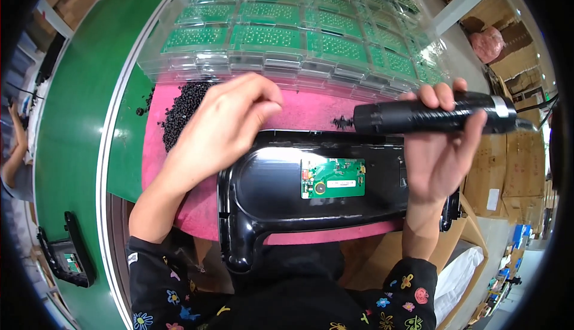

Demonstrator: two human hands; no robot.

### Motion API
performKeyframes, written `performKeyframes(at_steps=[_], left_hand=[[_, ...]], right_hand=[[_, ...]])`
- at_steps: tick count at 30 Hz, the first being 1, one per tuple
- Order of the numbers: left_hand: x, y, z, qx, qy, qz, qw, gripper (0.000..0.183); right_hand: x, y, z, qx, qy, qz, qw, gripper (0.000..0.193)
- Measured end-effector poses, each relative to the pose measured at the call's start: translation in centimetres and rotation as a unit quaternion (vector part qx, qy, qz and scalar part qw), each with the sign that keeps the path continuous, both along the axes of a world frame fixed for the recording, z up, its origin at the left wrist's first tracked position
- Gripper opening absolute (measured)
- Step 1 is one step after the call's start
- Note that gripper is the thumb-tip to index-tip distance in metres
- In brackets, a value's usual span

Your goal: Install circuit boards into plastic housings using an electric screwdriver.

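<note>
My right hand [439, 150] grips a black electric screwdriver [430, 115], held level above the right part of a black plastic housing [269, 180], its tip to the left. Dark screws [342, 122] cluster at that tip; whether they cling to the bit or lie on the mat I cannot tell. A green circuit board [333, 178] sits inside the housing. My left hand [224, 121] is closed, fingertips pressed together, over the housing's upper left corner. What it holds, if anything, is hidden. Beside it a heap of small black screws [179, 112] rests on the pink mat [293, 106].
Stacked clear plastic trays [263, 61] with green circuit boards stand at the mat's far side. On the green conveyor [78, 150] at left lies another black housing [67, 252] with a board. Cardboard boxes [487, 168] stand at right. Another person's arm [18, 141] shows far left.
</note>
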State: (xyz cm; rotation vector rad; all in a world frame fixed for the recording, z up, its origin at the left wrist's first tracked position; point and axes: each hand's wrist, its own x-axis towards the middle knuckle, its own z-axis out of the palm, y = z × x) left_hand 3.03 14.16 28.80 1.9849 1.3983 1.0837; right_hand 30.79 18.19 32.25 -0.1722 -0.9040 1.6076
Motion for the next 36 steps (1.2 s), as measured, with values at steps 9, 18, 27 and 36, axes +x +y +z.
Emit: performKeyframes(at_steps=[9,18,27,36], left_hand=[[3.7,-2.0,-0.9,-0.269,-0.362,-0.112,0.885,0.014],[3.6,-1.8,-1.3,-0.322,-0.393,-0.128,0.851,0.016],[3.2,-1.6,-1.3,-0.351,-0.394,-0.125,0.841,0.017],[3.5,-1.8,-1.6,-0.332,-0.381,-0.127,0.854,0.017]], right_hand=[[0.2,-3.1,0.2,0.034,0.036,0.028,0.998,0.044],[-0.8,-3.4,0.0,0.025,0.021,0.03,0.999,0.046],[-0.3,-3.5,-0.7,0.071,0.0,0.016,0.997,0.051],[-0.2,-3.9,-0.5,0.077,-0.029,-0.015,0.996,0.05]])
